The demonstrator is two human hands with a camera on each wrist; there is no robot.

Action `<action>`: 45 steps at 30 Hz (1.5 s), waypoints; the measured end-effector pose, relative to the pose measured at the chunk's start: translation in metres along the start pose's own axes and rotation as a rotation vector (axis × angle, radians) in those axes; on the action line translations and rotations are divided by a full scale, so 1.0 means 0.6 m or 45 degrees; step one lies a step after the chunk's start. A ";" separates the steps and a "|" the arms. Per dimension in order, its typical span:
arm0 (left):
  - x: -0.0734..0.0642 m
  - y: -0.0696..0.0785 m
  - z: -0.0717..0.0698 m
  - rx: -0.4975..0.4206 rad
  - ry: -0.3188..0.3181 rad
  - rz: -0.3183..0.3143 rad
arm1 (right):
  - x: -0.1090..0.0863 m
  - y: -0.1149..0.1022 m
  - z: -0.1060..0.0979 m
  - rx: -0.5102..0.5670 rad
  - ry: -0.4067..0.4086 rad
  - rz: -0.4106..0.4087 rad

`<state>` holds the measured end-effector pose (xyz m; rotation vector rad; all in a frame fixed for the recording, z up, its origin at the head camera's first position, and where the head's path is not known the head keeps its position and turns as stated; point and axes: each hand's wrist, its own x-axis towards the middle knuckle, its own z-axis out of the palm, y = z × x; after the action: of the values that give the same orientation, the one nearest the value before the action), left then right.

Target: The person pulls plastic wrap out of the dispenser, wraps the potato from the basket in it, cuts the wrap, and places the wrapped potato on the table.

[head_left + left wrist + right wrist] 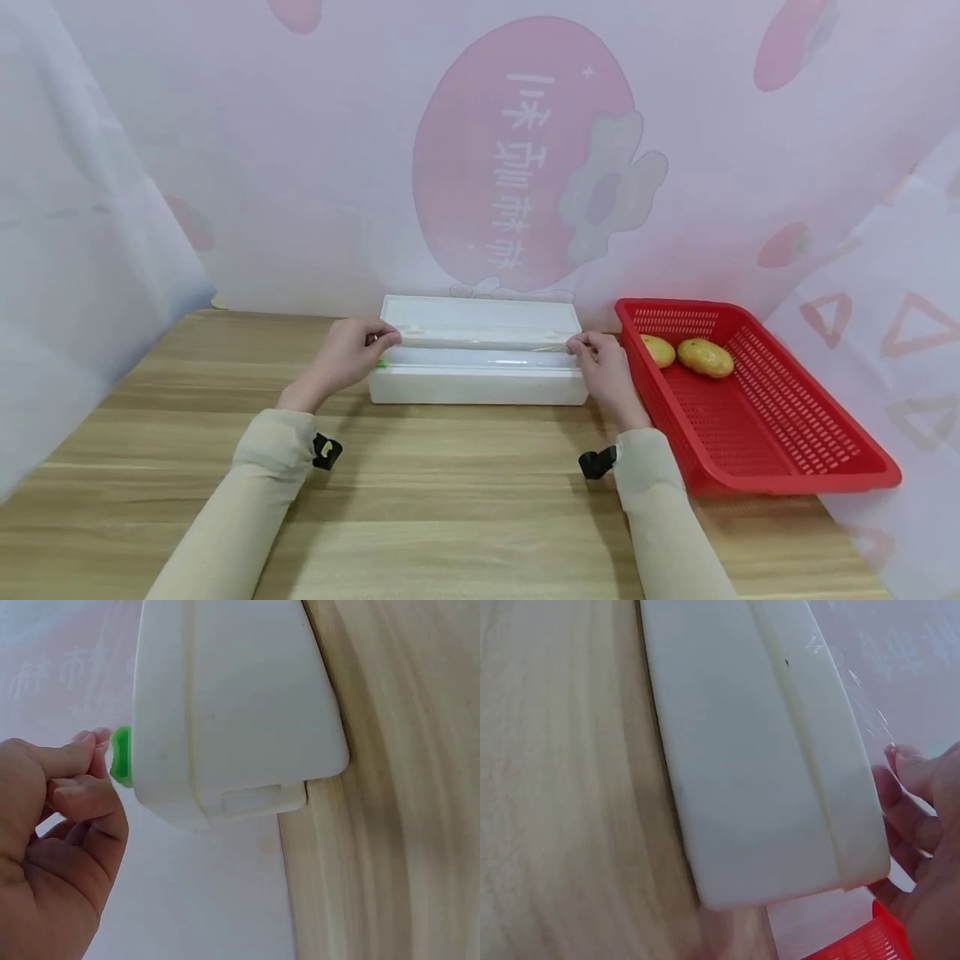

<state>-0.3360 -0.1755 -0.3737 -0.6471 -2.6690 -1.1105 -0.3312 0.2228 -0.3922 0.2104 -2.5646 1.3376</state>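
Drawing out film (480, 357) seemed the step in hand: the left hand (351, 354) and right hand (602, 367) pinched its ends above the box (480, 388), far on the table (450, 508); the next pull likely called for even tension. Chinese writing (517, 171) on the backdrop (322, 167) seemingly ended "柿柿", the rest unclear.

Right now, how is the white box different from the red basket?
The white box has solid-looking walls, while the red basket has perforated ones. The white box has a raised lid; no lid shows on the red basket. The white box contains a film roll, the red basket two potatoes. Both are open at the top.
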 end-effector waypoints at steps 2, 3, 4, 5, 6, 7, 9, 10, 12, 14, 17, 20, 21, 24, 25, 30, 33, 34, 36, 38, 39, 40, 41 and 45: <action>0.006 0.001 -0.003 -0.006 0.021 0.036 | 0.002 -0.004 -0.001 -0.002 0.027 -0.028; 0.010 0.002 -0.005 -0.002 0.027 0.055 | 0.002 -0.006 -0.002 -0.001 0.044 -0.038; 0.014 0.003 -0.007 0.006 0.033 0.075 | 0.003 -0.009 -0.003 0.005 0.058 -0.043; 0.018 0.004 -0.009 0.013 0.036 0.095 | 0.004 -0.011 -0.005 0.005 0.070 -0.053; 0.023 0.005 -0.012 0.020 0.037 0.112 | 0.005 -0.014 -0.006 0.003 0.082 -0.056; 0.027 0.006 -0.016 0.029 0.039 0.128 | 0.006 -0.017 -0.008 0.002 0.093 -0.055; 0.035 0.010 -0.023 0.037 0.035 0.145 | 0.010 -0.022 -0.012 -0.011 0.112 -0.064; 0.039 0.012 -0.028 0.043 0.035 0.151 | 0.012 -0.024 -0.013 -0.016 0.124 -0.071; 0.045 0.018 -0.036 0.052 0.032 0.158 | 0.017 -0.029 -0.016 -0.026 0.152 -0.089; 0.050 0.024 -0.044 0.057 0.034 0.169 | 0.022 -0.034 -0.019 -0.018 0.183 -0.110; 0.055 0.031 -0.054 0.075 0.054 0.186 | 0.027 -0.042 -0.024 0.016 0.211 -0.097; 0.060 0.036 -0.062 0.082 0.085 0.213 | 0.029 -0.052 -0.030 0.104 0.203 -0.059; 0.061 0.036 -0.064 0.086 0.098 0.226 | 0.030 -0.055 -0.032 0.139 0.199 -0.048; 0.064 0.038 -0.071 0.101 0.137 0.260 | 0.032 -0.066 -0.039 0.233 0.195 -0.036; 0.064 0.039 -0.074 0.108 0.149 0.269 | 0.033 -0.069 -0.041 0.250 0.195 -0.038; 0.067 0.049 -0.087 0.125 0.200 0.285 | 0.040 -0.085 -0.055 0.180 0.215 -0.121; 0.070 0.057 -0.095 0.130 0.227 0.315 | 0.044 -0.094 -0.063 0.131 0.224 -0.167; 0.071 0.059 -0.097 0.130 0.234 0.326 | 0.046 -0.097 -0.066 0.127 0.225 -0.178; 0.073 0.062 -0.102 0.130 0.249 0.342 | 0.050 -0.103 -0.070 0.119 0.223 -0.178; 0.075 0.066 -0.107 0.137 0.265 0.350 | 0.054 -0.110 -0.075 0.113 0.218 -0.157; 0.075 0.067 -0.109 0.133 0.266 0.343 | 0.056 -0.113 -0.077 0.113 0.210 -0.144; 0.075 0.069 -0.112 0.126 0.266 0.335 | 0.057 -0.115 -0.080 0.109 0.202 -0.133; 0.076 0.071 -0.114 0.121 0.268 0.332 | 0.059 -0.117 -0.083 0.109 0.192 -0.122; 0.079 0.076 -0.123 0.105 0.286 0.347 | 0.064 -0.124 -0.095 0.114 0.154 -0.106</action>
<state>-0.3574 -0.1837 -0.2776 -0.7916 -2.3400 -0.9342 -0.3421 0.2262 -0.2915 0.2419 -2.3728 1.3914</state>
